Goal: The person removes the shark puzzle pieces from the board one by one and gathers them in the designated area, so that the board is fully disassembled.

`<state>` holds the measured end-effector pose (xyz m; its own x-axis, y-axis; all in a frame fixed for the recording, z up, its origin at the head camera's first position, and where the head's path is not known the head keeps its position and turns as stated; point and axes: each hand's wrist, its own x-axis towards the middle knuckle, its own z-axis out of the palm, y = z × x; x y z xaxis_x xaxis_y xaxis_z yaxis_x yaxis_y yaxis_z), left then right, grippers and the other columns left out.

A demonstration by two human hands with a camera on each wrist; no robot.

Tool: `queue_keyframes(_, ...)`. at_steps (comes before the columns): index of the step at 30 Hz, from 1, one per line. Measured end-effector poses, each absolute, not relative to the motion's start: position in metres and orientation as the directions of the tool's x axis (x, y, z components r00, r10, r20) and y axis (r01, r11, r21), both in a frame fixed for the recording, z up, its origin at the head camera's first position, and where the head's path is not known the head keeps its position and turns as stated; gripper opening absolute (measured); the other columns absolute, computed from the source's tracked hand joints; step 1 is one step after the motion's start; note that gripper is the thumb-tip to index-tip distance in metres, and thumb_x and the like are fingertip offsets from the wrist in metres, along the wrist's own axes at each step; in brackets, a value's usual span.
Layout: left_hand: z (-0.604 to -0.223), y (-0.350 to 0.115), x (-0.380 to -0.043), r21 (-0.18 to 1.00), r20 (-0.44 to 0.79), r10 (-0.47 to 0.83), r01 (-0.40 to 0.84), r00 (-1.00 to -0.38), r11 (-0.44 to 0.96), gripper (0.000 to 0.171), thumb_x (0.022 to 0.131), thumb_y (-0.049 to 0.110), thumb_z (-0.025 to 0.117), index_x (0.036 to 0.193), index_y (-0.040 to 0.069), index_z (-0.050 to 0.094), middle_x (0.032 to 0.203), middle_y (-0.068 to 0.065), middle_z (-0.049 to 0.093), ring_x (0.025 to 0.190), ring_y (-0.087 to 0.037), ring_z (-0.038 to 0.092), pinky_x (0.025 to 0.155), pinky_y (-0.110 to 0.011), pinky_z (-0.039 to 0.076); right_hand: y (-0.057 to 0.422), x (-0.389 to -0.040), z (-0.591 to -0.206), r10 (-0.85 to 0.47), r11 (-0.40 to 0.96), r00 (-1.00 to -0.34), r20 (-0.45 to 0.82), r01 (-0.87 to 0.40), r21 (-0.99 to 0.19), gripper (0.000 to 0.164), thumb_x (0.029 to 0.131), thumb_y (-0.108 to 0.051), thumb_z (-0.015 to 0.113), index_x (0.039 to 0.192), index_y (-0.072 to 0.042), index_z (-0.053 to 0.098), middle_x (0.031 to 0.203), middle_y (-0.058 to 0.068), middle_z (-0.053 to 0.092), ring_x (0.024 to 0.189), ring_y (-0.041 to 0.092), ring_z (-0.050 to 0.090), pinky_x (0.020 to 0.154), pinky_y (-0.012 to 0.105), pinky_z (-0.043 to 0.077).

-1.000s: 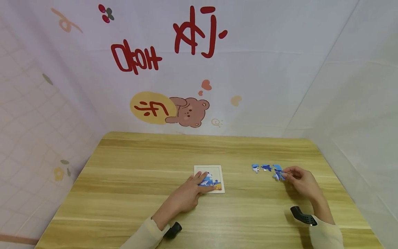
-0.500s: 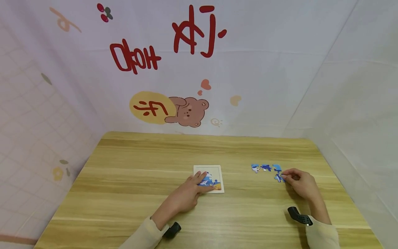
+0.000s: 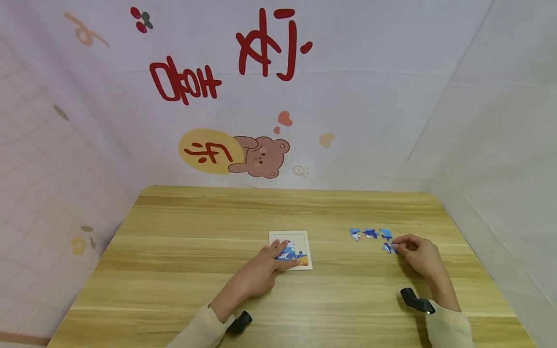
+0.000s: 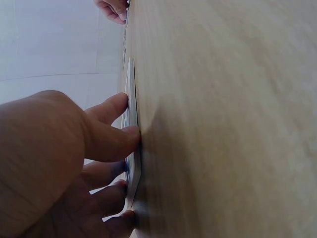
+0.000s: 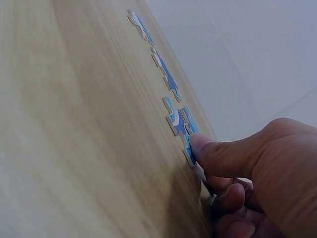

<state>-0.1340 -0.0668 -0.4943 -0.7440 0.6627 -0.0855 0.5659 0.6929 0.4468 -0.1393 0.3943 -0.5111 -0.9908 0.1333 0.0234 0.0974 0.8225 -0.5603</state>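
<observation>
My left hand lies over a square puzzle board with a white rim and a partly filled sea picture. Its spread fingers rest on the board, and in the left wrist view the thumb touches the board's side edge. On the right, my right hand pinches the edge of a blue and white puzzle piece between thumb and forefinger. In the right wrist view that piece lies low at the table, the thumb at its near end and the other fingers curled beneath the palm.
Three more blue puzzle pieces lie in a row behind the held one: a left piece, a middle piece and a right piece. They rest on a wood-grain table. A printed white cloth hangs behind it.
The piece at my right hand has shifted and turned slightly, coming apart from the piece behind it. My left hand stays on the board. The head view has drifted a little.
</observation>
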Motion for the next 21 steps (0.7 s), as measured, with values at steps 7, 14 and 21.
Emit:
queue_keyframes(7, -0.4946, -0.0679, -0.1333, 0.459, -0.092, 0.658, 0.554, -0.748, 0.694, 0.054, 0.104, 0.002, 0.051, 0.145, 0.036, 0.059, 0.169, -0.010, 0.030, 0.157, -0.035, 0.026, 0.124, -0.057, 0.030, 0.3925, -0.1398, -0.5103, 0.146, 0.812, -0.989, 0.007, 0.115, -0.573, 0.018, 0.099, -0.025, 0.066, 0.104, -0.010, 0.076, 0.087, 0.004, 0.072, 0.070, 0.006, 0.054, 0.059, 0.023, 0.043)
queue_keyframes(14, -0.4924, -0.0678, -0.1332, 0.458, -0.095, 0.659, 0.555, -0.746, 0.695, 0.054, 0.104, 0.002, 0.051, 0.145, 0.035, 0.059, 0.169, -0.011, 0.030, 0.157, -0.036, 0.026, 0.124, -0.057, 0.030, 0.3923, -0.1399, -0.5104, 0.150, 0.812, -0.989, -0.002, 0.124, -0.570, 0.020, 0.100, -0.028, 0.066, 0.104, -0.011, 0.075, 0.087, 0.004, 0.071, 0.070, 0.006, 0.053, 0.059, 0.023, 0.042)
queue_keyframes(21, -0.4915, -0.0667, -0.1355, 0.457, -0.097, 0.663, 0.558, -0.742, 0.692, 0.052, 0.104, 0.004, 0.052, 0.146, 0.035, 0.059, 0.169, -0.011, 0.029, 0.157, -0.036, 0.026, 0.124, -0.057, 0.030, 0.3926, -0.1383, -0.5055, 0.146, 0.797, -0.988, -0.042, 0.143, -0.586, 0.033, 0.102, -0.040, 0.063, 0.111, -0.010, 0.074, 0.094, 0.007, 0.071, 0.074, 0.008, 0.054, 0.060, 0.024, 0.044)
